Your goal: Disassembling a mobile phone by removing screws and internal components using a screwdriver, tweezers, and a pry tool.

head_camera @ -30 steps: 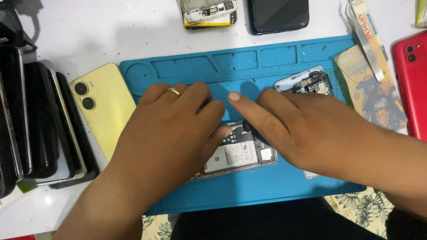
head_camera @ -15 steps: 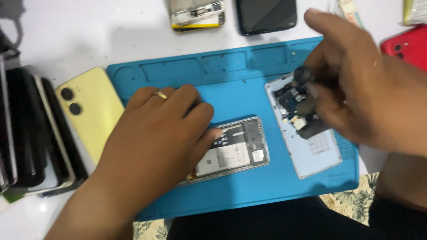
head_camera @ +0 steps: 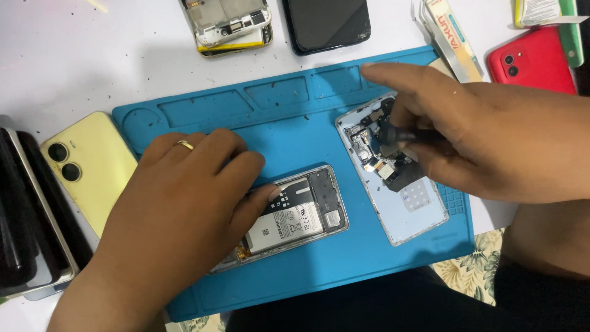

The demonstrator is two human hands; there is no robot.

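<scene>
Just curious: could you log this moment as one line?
left hand: pressing opened phone | right hand: holding dark tool over back cover | blue mat

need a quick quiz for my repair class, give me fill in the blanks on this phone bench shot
1. The left hand presses on an opened phone lying on a ____ work mat.
2. The left hand wears a ____ on one finger.
3. The right hand holds a dark tool over the ____ back cover.
4. Left of the mat lies a ____ phone.

Missing: blue; ring; pale blue; yellow
</scene>
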